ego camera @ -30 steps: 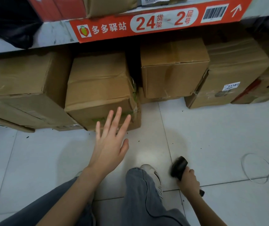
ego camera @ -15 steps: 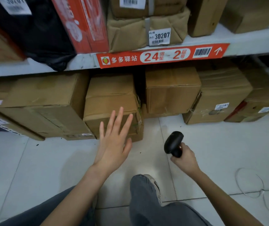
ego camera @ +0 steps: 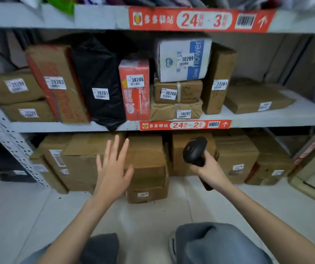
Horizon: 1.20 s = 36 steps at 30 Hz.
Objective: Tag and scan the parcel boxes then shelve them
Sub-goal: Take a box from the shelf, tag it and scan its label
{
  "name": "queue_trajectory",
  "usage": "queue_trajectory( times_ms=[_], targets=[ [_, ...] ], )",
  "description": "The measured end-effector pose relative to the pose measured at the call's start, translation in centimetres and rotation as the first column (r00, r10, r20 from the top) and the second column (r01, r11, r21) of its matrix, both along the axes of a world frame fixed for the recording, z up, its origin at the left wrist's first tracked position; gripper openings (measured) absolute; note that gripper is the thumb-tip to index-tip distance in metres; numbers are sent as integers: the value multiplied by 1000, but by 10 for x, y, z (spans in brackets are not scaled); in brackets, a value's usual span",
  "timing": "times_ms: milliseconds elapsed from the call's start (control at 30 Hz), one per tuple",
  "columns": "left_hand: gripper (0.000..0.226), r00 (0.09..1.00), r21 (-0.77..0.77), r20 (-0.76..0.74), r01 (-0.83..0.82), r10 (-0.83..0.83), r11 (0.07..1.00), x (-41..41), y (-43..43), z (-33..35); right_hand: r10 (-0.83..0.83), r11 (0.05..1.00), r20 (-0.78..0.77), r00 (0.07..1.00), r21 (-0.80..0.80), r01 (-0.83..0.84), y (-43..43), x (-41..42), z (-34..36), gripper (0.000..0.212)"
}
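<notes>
The view now sits much higher than half a second ago: the shelf strip marked 24-2 (ego camera: pixel 185 125) has dropped from the upper part of the frame to the middle, and a second strip, 24-3 (ego camera: pixel 200 19), shows along the top edge. The whole middle shelf (ego camera: pixel 267 119) is now in sight.

The left hand (ego camera: pixel 112 168) is still flat and spread, holding nothing, in front of the brown boxes on the floor at lower centre; whether it touches one cannot be told. The right hand (ego camera: pixel 208 169) has risen and keeps its grip on the black barcode scanner (ego camera: pixel 194 151), whose head now sits just below the 24-2 strip.

On the middle shelf ten parcels can be counted: seven brown cartons, one black bag tagged 30201 (ego camera: pixel 99 82), one red box tagged 30206 (ego camera: pixel 134 88) and one white-and-blue box tagged 30209 (ego camera: pixel 183 58), which tops a stack of three. Each carries one white number tag.

Under that shelf, on the floor, about six brown cartons stand in a row; the one tagged 30105 (ego camera: pixel 147 180) is just right of the left hand.
</notes>
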<state>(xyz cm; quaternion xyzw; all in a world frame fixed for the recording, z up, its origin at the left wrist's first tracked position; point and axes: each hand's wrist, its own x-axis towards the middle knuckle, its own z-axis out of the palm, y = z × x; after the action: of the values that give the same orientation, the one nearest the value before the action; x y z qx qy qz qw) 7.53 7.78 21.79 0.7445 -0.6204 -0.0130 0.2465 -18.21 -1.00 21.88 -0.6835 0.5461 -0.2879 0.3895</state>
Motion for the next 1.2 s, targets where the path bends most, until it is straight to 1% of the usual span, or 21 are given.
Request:
queue_trajectory(
  times_ms=[100, 200, 300, 433, 533, 600, 667, 700, 767, 800, 867, 933, 967, 1067, 1200],
  targets=[
    [71, 997, 15, -58, -45, 46, 999, 7, 11, 8, -32, 999, -20, 999, -25, 31, 4, 9, 24, 54],
    [72, 990, 36, -131, -36, 40, 999, 12, 19, 6, -100, 995, -35, 994, 10, 100, 9, 23, 36, 38],
    [73, 961, 77, -260, -79, 97, 994, 18, 23, -3, -131, 984, -6, 991, 123, 131, 13, 38, 34, 19],
    [71, 928, 164, -330, -126, 175, 978, 32, 17, -20, -211, 938, 121, 970, 304, 167, 13, 53, 10, 10],
    [70, 865, 247, -453, -108, 213, 963, 37, 0, -28, -324, 875, 219, 921, 440, 203, 8, 64, -10, 8],
    [71, 823, 288, -529, -53, 206, 956, 37, -16, -37, -429, 814, 276, 860, 531, 236, 1, 73, -25, 10],
    [71, 751, 317, -622, -17, 221, 948, 36, -32, -49, -519, 756, 307, 798, 601, 260, -8, 81, -37, 12],
    [70, 725, 349, -642, -14, 250, 937, 36, -40, -55, -539, 739, 308, 784, 619, 265, -13, 84, -43, 12],
    [70, 704, 422, -643, -2, 301, 907, 37, -57, -68, -531, 736, 282, 799, 620, 271, -23, 88, -55, 10],
    [69, 692, 446, -648, 6, 319, 895, 38, -64, -75, -513, 744, 262, 817, 610, 272, -28, 90, -61, 8],
    [66, 663, 482, -657, 4, 359, 876, 42, -75, -88, -468, 778, 225, 855, 563, 277, -35, 95, -73, 10],
    [67, 645, 509, -657, -5, 392, 861, 49, -86, -105, -450, 796, 213, 867, 535, 282, -41, 101, -84, 9],
    [68, 631, 518, -660, -11, 408, 855, 51, -90, -111, -449, 797, 213, 868, 535, 281, -43, 104, -89, 9],
    [67, 557, 561, -687, -1, 466, 828, 51, -99, -124, -445, 783, 218, 869, 566, 259, -51, 111, -103, 22],
    [77, 546, 564, -698, 22, 463, 825, 45, -107, -135, -376, 788, 200, 905, 583, 198, -58, 115, -112, 18]
  ],
)
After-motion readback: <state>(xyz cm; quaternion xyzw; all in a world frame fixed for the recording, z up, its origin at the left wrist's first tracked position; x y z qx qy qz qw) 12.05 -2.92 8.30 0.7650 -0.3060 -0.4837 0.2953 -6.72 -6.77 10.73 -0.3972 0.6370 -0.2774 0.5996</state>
